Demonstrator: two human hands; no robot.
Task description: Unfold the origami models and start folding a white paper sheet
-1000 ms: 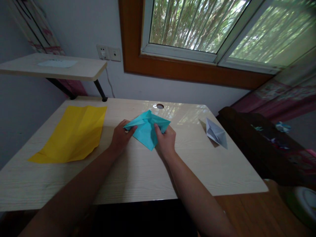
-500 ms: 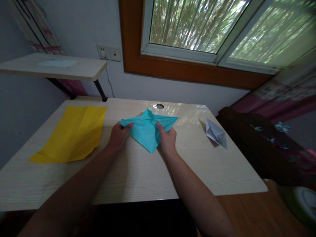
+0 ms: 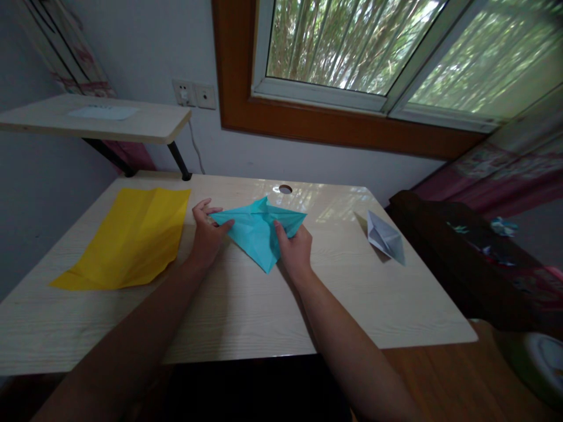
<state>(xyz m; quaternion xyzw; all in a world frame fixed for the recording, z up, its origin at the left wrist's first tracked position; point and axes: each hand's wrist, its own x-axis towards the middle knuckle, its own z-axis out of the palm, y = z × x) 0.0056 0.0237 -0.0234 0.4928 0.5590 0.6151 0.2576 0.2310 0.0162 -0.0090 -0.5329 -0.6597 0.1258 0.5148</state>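
Observation:
A partly folded turquoise paper [image 3: 256, 230] is held just above the light wooden desk [image 3: 246, 305], near its middle. My left hand [image 3: 204, 233] pinches the paper's left tip between thumb and fingers, with the other fingers spread. My right hand [image 3: 294, 249] grips the paper's right side, thumb on top. The paper's lower point hangs toward me between the two hands.
A creased yellow sheet [image 3: 132, 235] lies flat at the desk's left. A folded white paper boat [image 3: 385, 237] sits at the right. A cable hole [image 3: 285, 189] is at the desk's back edge. A raised shelf [image 3: 94, 119] stands back left; a dark cabinet [image 3: 475, 264] flanks the right.
The paper's right wing has drawn in from its wider spread. My left hand slid left to the paper's tip and its fingers opened out.

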